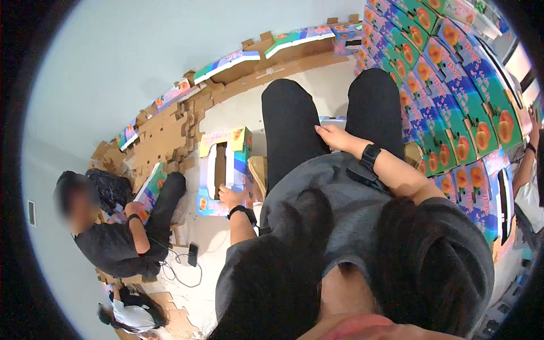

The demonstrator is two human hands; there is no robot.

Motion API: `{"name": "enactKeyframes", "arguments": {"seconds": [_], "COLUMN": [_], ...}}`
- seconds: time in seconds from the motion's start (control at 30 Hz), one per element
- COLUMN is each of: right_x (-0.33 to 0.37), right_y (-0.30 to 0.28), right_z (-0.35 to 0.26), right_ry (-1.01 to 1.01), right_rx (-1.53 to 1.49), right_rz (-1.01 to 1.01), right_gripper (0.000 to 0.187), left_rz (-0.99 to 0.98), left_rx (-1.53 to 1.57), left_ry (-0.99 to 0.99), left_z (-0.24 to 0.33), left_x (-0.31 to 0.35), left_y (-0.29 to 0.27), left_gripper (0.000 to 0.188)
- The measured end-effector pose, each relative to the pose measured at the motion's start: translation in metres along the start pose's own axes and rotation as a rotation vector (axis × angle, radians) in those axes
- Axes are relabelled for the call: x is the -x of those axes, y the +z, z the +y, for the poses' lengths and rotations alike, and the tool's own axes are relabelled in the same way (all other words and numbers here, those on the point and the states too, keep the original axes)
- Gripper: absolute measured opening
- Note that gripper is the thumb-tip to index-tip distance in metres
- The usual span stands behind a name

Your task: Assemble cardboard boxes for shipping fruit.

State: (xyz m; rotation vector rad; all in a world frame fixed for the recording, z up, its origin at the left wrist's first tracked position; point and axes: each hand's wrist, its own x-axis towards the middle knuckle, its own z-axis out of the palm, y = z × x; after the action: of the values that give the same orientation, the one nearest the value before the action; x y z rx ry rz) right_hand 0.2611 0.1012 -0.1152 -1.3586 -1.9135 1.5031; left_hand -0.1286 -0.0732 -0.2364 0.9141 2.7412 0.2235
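Note:
Beside my left leg stands a colourful peach-printed cardboard box [247,164] with a long opening in its top. My left hand [232,197] is at the near end of this box, its fingers bent over the edge by the opening. Yellow flaps [211,141] stick out at the box's far end. My right hand [335,137] rests at my lap against the inside of my left thigh, fingers stretched out and nothing seen in them. Part of a flat, light-coloured thing [333,119] shows between my legs, mostly hidden.
Stacked printed boxes [447,90] rise on my right. Flattened brown cardboard [161,133] and open cartons [300,48] line the wall ahead. At left a seated person [113,243] handles another box [150,190]; a black phone [193,255] and cable lie nearby. Other people are behind left and far right.

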Motion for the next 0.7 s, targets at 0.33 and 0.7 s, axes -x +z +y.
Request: {"name": "enactKeyframes", "arguments": {"seconds": [0.33, 0.7], "right_x": [0.004, 0.001], "right_y": [-0.004, -0.008], "right_z": [-0.004, 0.012], "right_ry": [-0.007, -0.038], "right_rx": [0.082, 0.052], "right_rz": [-0.001, 0.074], "right_gripper": [0.059, 0.06], "left_rz": [-0.081, 0.325], "left_rx": [-0.148, 0.339], "left_ry": [-0.123, 0.018], "left_z": [0.012, 0.031], "left_x": [0.018, 0.005], "left_y": [-0.008, -0.06], "left_gripper": [0.111, 0.099]}}
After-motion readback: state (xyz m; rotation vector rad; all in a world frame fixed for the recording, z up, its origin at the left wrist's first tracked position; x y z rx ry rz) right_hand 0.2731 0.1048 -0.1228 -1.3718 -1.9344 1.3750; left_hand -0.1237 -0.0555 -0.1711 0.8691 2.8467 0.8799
